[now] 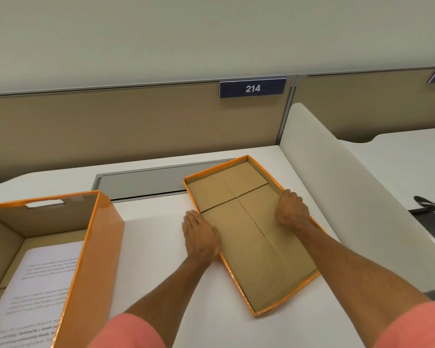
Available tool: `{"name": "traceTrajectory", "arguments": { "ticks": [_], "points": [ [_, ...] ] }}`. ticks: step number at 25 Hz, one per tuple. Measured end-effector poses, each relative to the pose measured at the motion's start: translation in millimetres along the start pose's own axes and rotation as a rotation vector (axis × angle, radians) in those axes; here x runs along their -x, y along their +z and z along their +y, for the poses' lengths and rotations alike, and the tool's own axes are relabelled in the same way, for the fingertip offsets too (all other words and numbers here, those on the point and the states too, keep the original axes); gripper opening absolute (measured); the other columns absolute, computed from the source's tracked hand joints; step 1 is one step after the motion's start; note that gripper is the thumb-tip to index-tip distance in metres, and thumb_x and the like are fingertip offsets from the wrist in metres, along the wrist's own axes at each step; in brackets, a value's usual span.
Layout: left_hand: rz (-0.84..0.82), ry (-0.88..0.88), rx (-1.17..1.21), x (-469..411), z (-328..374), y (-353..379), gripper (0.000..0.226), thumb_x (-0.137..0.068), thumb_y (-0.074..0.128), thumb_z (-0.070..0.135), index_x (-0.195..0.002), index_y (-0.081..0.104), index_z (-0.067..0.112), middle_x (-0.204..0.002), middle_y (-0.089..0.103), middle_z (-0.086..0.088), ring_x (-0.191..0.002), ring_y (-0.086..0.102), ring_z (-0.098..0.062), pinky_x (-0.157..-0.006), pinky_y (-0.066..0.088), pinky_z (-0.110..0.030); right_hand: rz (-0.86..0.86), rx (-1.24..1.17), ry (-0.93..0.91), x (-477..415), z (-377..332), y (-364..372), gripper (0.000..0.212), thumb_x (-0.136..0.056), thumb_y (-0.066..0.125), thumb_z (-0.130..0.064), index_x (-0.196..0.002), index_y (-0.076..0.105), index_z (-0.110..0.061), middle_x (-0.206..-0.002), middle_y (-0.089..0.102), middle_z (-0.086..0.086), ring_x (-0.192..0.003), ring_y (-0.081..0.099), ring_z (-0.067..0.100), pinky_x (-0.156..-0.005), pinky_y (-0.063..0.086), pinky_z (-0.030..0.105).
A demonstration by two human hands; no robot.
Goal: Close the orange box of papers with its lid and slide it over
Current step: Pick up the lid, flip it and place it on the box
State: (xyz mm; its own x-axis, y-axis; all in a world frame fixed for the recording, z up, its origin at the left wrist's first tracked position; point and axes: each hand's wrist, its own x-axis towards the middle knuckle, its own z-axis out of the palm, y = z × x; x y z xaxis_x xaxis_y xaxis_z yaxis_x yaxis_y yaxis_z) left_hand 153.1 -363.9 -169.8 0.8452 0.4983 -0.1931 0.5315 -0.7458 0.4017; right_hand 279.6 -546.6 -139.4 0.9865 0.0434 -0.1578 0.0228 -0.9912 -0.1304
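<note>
The orange box (96, 247) stands open at the left of the white desk (156, 247), with printed papers (43, 285) lying inside it. Its lid (249, 249) lies upside down to the right, brown cardboard inside facing up, orange rim around it. My left hand (201, 234) presses flat against the lid's left long edge, fingers pointing away from me. My right hand (290, 209) curls over the lid's right long edge near the far end. The lid rests on the desk between both hands, apart from the box.
A grey cable flap (146, 183) is set into the desk behind the box and lid. A tan partition carries a blue sign reading 214 (252, 88). A white curved divider (337, 184) borders the desk on the right, close to the lid.
</note>
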Motion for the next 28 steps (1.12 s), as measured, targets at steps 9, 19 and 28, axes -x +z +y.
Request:
{"name": "traceTrajectory", "arguments": {
  "ticks": [9,19,28],
  "points": [
    [0.016,0.114,0.505,-5.0,-23.9,-21.8,0.061,-0.099,0.031,0.003,-0.152,0.005,0.017,-0.150,0.039,-0.009,-0.140,0.035,-0.030,-0.110,0.038,-0.030,0.066,-0.150,0.032,11.9,-9.1,-2.4,0.038,-0.091,0.044,0.003,-0.128,0.046,-0.003,-0.127,0.049,0.016,-0.119,0.048,0.032,-0.097,0.043,0.044],
    [0.164,0.219,0.885,-1.8,-80.9,-161.9,0.057,-0.097,0.037,0.000,-0.151,0.025,0.013,-0.133,0.050,0.004,-0.112,0.055,-0.011,-0.088,0.051,-0.023,0.174,-0.313,-0.104,69.2,-98.1,-59.5,0.031,-0.094,0.043,0.000,-0.124,0.049,-0.001,-0.123,0.051,0.018,-0.111,0.052,0.033,-0.091,0.048,0.043],
    [0.355,0.199,1.119,30.6,-165.3,-279.6,0.049,-0.094,0.044,0.000,-0.137,0.050,0.022,-0.125,0.062,-0.005,-0.109,0.060,-0.022,-0.084,0.056,-0.034,0.171,-0.458,-0.666,189.4,-288.8,-108.2,0.054,-0.098,0.044,-0.041,-0.143,0.040,-0.010,-0.152,0.039,0.012,-0.141,0.033,0.028,-0.116,0.027,0.044]
  ]
}}
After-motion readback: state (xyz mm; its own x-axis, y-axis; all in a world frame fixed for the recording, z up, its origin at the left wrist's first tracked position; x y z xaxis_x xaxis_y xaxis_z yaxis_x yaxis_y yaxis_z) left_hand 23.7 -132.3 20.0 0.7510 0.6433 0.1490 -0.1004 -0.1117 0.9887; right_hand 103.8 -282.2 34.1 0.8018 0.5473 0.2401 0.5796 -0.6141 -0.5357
